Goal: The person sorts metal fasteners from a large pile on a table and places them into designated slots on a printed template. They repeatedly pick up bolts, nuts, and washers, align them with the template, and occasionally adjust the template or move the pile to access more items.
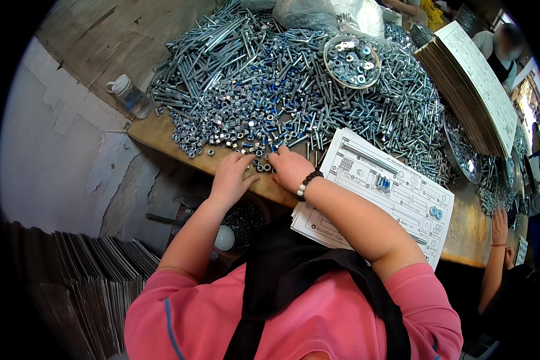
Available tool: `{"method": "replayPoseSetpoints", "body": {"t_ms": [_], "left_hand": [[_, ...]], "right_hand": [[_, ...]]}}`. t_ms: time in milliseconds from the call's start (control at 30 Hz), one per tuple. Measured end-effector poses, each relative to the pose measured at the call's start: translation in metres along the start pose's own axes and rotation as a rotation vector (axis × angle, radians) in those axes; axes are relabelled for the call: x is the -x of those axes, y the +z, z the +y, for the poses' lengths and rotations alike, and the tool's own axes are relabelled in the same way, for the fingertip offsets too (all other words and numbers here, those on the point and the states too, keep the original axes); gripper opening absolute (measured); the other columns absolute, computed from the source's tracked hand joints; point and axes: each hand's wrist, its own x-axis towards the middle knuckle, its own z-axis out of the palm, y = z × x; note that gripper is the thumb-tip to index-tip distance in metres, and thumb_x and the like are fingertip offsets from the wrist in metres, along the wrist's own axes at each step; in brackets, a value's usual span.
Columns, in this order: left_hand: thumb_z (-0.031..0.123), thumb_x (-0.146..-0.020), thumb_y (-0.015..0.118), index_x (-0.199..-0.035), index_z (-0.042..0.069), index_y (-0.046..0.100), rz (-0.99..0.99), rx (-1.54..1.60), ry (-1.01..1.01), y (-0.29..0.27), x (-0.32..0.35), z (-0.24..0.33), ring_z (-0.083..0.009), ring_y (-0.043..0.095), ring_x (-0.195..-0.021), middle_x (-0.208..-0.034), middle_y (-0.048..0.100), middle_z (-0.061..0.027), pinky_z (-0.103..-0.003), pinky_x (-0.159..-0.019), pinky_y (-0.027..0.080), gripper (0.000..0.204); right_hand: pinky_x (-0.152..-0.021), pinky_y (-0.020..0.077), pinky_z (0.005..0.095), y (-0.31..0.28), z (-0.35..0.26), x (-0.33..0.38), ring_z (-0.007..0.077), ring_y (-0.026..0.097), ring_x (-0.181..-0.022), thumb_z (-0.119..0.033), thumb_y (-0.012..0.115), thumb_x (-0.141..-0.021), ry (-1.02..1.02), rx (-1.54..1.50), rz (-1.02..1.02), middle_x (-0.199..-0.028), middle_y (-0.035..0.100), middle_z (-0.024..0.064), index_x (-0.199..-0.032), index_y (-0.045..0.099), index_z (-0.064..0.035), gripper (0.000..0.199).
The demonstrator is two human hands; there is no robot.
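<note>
At the front edge of the wooden table, my left hand (pixel 229 177) is open, its thumb and forefinger apart beside a few loose nuts (pixel 260 162). My right hand (pixel 291 168) rests on the other side of these nuts, fingers apart and fingertips touching down among them; a dark bead bracelet is round its wrist. Just beyond both hands lies a heap of silver lock nuts (pixel 213 123), some with blue inserts. Bolts (pixel 318 90) are piled behind and to the right. Under my right forearm is a stack of printed sheets (pixel 396 186) with drawings and hardware samples on the top one.
A round bowl of washers (pixel 352 62) sits in the bolts. A clear bottle (pixel 129 96) stands at the left. A tall stack of cards (pixel 468 90) and a metal bowl (pixel 462 150) are at the right. Another person's hand (pixel 499 227) is at the far right. Stacked sheets (pixel 90 288) stand lower left.
</note>
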Motion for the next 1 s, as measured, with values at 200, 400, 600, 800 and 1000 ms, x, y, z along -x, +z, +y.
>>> {"method": "replayPoseSetpoints", "body": {"t_ms": [200, 400, 600, 800, 1000], "left_hand": [[0.016, -0.069, 0.071, -0.096, 0.009, 0.059, -0.117, 0.077, -0.018, 0.01, -0.014, -0.003, -0.029, 0.054, -0.086, -0.092, 0.054, -0.009, -0.037, -0.072, 0.044, 0.03], [0.019, -0.07, 0.07, -0.092, 0.009, 0.06, -0.129, -0.052, 0.063, 0.014, -0.015, -0.001, -0.0284, 0.054, -0.082, -0.085, 0.054, -0.0091, -0.038, -0.068, 0.044, 0.027], [0.013, -0.072, 0.065, -0.094, 0.009, 0.061, -0.072, -0.065, 0.134, 0.02, -0.012, -0.002, -0.0303, 0.054, -0.086, -0.089, 0.056, -0.0092, -0.039, -0.073, 0.044, 0.024], [0.011, -0.073, 0.066, -0.094, 0.008, 0.061, 0.014, -0.081, 0.134, 0.018, -0.004, -0.005, -0.0285, 0.056, -0.083, -0.09, 0.058, -0.0093, -0.037, -0.072, 0.045, 0.022], [0.004, -0.073, 0.064, -0.093, 0.004, 0.06, 0.028, 0.264, -0.006, 0.006, -0.019, 0.037, -0.0255, 0.055, -0.073, -0.086, 0.056, -0.0106, -0.032, -0.065, 0.045, 0.02]], "right_hand": [[-0.073, 0.0487, 0.0414, 0.003, 0.001, 0.001, 0.0333, 0.058, -0.084, -0.012, 0.052, -0.08, -0.069, -0.019, 0.044, -0.096, 0.052, 0.0179, -0.096, 0.055, -0.0067, 0.017], [-0.073, 0.0473, 0.0406, 0.009, 0.011, 0.0, 0.032, 0.057, -0.085, -0.013, 0.058, -0.076, -0.085, 0.005, 0.12, -0.089, 0.054, 0.0142, -0.091, 0.055, -0.0055, 0.017], [-0.074, 0.0487, 0.0386, -0.005, 0.01, 0.012, 0.0304, 0.058, -0.085, -0.012, 0.05, -0.08, -0.111, 0.041, 0.159, -0.088, 0.057, 0.0144, -0.089, 0.059, -0.0056, 0.015], [-0.068, 0.0466, 0.0379, -0.09, 0.068, 0.103, 0.0283, 0.057, -0.079, -0.017, 0.065, -0.073, -0.005, -0.273, 0.446, -0.084, 0.059, 0.0102, -0.09, 0.062, -0.0092, 0.019], [-0.067, 0.0463, 0.036, -0.097, 0.164, 0.192, 0.0262, 0.057, -0.077, -0.018, 0.063, -0.075, 0.47, 0.081, 0.426, -0.08, 0.056, 0.0081, -0.089, 0.064, -0.0121, 0.015]]}}
